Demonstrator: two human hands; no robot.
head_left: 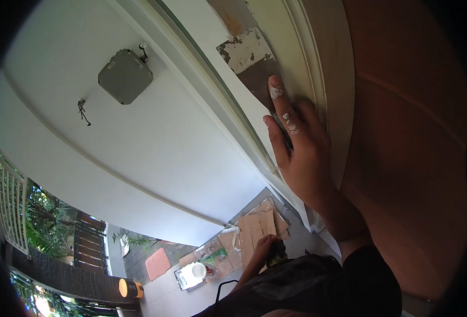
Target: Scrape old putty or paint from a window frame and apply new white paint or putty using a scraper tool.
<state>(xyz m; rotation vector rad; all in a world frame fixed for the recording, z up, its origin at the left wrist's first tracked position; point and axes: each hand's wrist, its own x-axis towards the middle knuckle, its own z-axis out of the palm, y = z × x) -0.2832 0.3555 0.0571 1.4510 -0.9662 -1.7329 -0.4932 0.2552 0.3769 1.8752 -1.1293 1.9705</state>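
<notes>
My right hand [297, 129] grips a putty knife [260, 79], its index finger stretched along the wide metal blade. Dried white filler coats the blade's far end, which lies against the pale door frame [307, 53]. The knife's handle is mostly hidden in my palm. White smears mark my fingers. Low in the view, close to my body, my left hand [264, 246] is closed at a dark object [276, 253] with a yellow-green part. What this object is cannot be made out.
A white wall [138, 153] on the left carries a grey box [125, 76] and loose wires [82, 112]. On the floor lie cardboard sheets [255, 232], a tray with a white container [196, 272] and a pink mat [158, 264]. A brown door surface [403, 158] fills the right.
</notes>
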